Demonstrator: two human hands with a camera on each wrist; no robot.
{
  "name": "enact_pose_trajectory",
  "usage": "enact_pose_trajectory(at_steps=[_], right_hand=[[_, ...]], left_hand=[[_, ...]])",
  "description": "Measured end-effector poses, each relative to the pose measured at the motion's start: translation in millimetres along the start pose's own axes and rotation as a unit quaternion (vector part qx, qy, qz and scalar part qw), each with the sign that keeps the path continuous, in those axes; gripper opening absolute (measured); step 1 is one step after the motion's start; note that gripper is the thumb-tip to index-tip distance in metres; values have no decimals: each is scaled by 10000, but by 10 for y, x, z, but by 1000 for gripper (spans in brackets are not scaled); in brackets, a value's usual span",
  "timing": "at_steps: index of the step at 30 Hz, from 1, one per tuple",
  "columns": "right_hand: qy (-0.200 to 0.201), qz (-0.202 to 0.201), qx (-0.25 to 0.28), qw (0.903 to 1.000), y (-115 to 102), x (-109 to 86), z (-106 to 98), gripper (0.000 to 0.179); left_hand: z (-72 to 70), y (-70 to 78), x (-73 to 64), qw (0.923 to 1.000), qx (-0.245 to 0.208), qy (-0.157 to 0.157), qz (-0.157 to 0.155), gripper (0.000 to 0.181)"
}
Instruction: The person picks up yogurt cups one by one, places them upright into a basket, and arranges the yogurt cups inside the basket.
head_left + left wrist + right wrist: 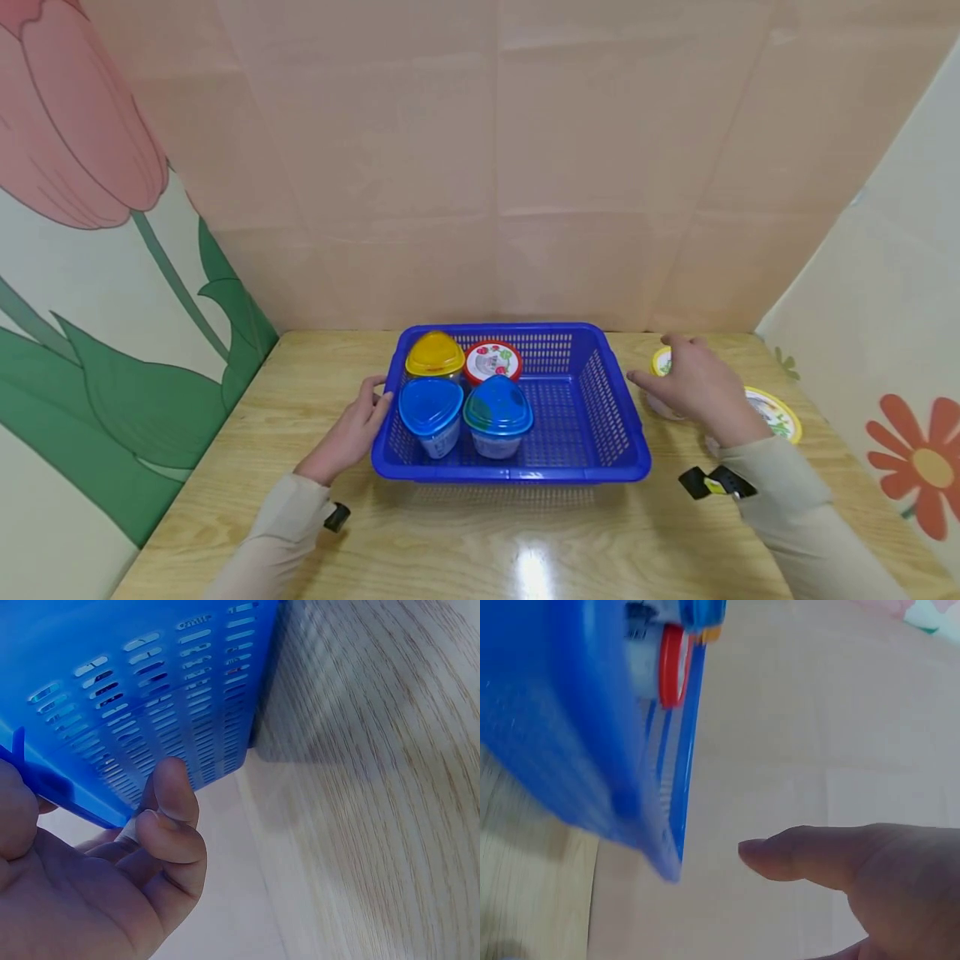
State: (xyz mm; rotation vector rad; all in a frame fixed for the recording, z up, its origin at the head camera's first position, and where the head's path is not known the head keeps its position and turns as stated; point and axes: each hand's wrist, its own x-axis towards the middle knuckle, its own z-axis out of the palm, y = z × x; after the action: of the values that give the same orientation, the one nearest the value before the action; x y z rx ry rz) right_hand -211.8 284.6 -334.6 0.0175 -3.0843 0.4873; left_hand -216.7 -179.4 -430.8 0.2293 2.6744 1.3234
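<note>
A blue plastic basket (517, 475) with slotted walls stands on the table. My left hand (348, 437) grips its left rim; in the left wrist view the thumb lies at the rim and the curled fingers are below it, by the wall. Inside, on the left, are a yellow-lidded container (435, 357), two blue-lidded containers (431, 408) (498, 408) and a jar with a red-edged lid (492, 364). Right of the basket, my right hand (701, 387) hovers with thumb and fingers spread, partly covering a jar with a yellow-edged lid (660, 360).
Another container with a wider yellow-edged lid (780, 417) stands at the right, partly behind my right wrist. The wooden table (465, 542) meets a paper-covered wall (495, 208) at the back. Painted panels border both sides.
</note>
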Motion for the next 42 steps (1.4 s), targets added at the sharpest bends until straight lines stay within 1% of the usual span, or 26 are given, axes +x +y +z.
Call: enact_pose_trajectory(at_steps=[6,9,14,17,28,37,42], right_hand=[[-213,461,-127,9986,223,21,-14,106],[-178,584,-165,9980,313,32,-4,112],[-41,633,-205,9978,432,58,19,118],[-23,696,-163,9974,486,77,38,118],[-245,972,-107,9949,617,125,110,117],[-349,984,-92,9945,701,169,158,107],[-404,1064,-99,9935,717,178,183,109]], left_hand=[[14,-34,5,10000,-16,4,-35,52],[21,-43,2,10000,-6,2,-24,52],[18,-31,-3,10000,-22,29,27,52],[17,-21,-1,10000,-5,54,40,52],[22,-45,7,10000,-16,21,26,53],[21,-23,-2,10000,13,55,39,51],[24,-24,3,9998,33,119,121,49]])
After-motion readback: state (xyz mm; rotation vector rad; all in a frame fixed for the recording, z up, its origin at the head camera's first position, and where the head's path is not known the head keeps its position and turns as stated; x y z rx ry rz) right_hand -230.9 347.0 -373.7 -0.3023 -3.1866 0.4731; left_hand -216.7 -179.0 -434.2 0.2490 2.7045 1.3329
